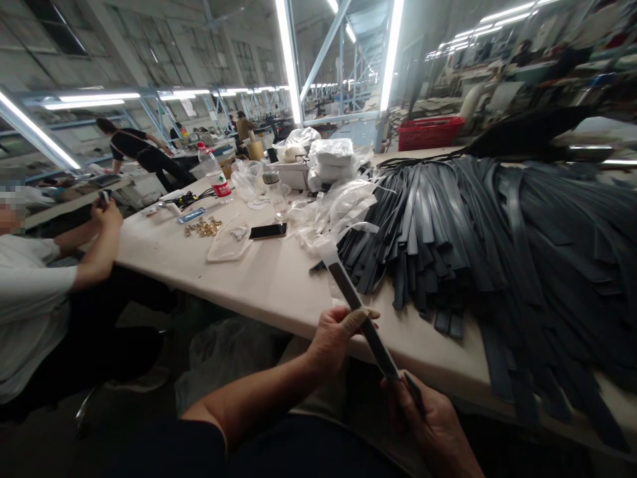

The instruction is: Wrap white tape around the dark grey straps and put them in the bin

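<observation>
A dark grey strap [375, 344] runs slantwise between my hands over the table's front edge. My left hand [334, 337] pinches it near the middle, with pale covers on the thumb and a finger. Lower down, my right hand [423, 408] is closed around the strap's near end, where a dark piece also shows between the fingers. A whitish translucent piece [328, 252] is at the strap's far end; I cannot tell whether it is attached. On the right, a large heap of dark straps [448, 219] hangs over the edge.
On the pale table [279, 285] lie a phone [269, 230], a plastic bag [229, 242], small brass-coloured parts [204, 228], a glass jar [275, 192], a red-labelled bottle [219, 179] and white strips [338, 209]. A seated person [40, 272] is at left. A red crate [430, 133] stands behind.
</observation>
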{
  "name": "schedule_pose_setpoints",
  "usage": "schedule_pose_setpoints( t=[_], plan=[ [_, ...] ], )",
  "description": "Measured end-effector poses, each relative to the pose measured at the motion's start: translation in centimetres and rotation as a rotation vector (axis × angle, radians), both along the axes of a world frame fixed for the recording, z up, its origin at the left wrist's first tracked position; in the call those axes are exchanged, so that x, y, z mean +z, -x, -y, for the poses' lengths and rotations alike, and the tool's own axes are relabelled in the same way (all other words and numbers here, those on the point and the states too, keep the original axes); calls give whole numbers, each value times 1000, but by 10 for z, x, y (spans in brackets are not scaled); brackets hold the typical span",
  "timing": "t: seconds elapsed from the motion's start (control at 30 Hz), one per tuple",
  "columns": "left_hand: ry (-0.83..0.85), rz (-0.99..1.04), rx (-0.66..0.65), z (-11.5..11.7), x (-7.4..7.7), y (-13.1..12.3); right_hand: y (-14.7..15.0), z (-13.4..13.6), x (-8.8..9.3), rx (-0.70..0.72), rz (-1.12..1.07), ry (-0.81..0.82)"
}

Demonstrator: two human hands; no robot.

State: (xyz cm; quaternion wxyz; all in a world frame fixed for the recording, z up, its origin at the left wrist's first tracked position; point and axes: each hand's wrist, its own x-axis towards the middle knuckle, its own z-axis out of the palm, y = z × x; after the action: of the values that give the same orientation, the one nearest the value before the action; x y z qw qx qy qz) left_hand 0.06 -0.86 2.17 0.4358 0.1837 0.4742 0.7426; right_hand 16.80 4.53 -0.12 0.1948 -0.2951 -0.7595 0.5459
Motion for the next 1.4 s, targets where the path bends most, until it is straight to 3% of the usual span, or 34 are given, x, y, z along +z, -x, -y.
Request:
schedule_pose_setpoints(
  t=[0.17, 0.33, 0.53, 0.63, 0.8, 1.03, 1.23, 1.4],
  plan=[
    [128, 113, -188, 7, -9, -14, 1, -11, -7, 54, -27, -125],
    [105, -58, -7, 7, -5, -3, 2, -8, 1, 199, -11, 16],
    [63, -55, -194, 12, -9, -17, 17, -9, 8, -5, -42, -116],
    [69, -13, -262, 12, -10, -16, 19, -11, 6, -6, -60, -155],
    [15, -12, -4, 2, -6, 5, 16, -11, 2, 75, 12, -94],
    [102, 19, -180, 10, -15, -7, 19, -14, -1, 52, -25, -178],
    [-64, 60, 39, 0, -3, 15, 21, -7, 7, 54, 8, -39],
    [34, 134, -179, 7, -13, 0, 20, -10, 2, 76, 27, -114]
  ],
)
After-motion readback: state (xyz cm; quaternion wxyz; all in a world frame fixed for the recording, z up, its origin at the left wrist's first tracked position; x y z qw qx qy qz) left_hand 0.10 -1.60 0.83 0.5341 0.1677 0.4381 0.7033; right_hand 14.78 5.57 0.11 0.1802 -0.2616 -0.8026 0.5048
